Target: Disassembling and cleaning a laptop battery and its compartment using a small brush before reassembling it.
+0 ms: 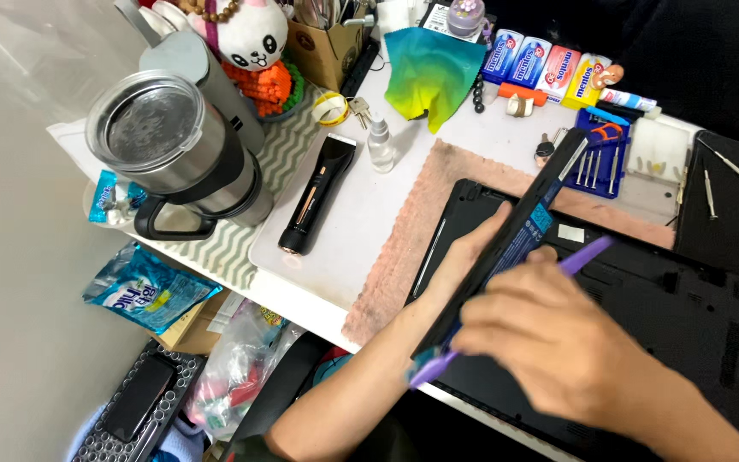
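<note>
A black laptop (686,299) lies upside down on a pinkish cloth (404,239) on the white table. My left hand (459,265) grips a long black battery bar (528,218), tilted up on its edge above the laptop. My right hand (549,342) holds a purple plastic pry tool (588,255) that runs along the near side of the battery. The tool's other end shows at the lower left of my hand.
A black trimmer (314,197), a small spray bottle (380,144) and a green-yellow cloth (429,73) lie to the left. A steel tumbler (168,141) stands on a zigzag mat. A blue screwdriver set (600,154), candy boxes (540,68) and loose screwdrivers (729,167) lie behind.
</note>
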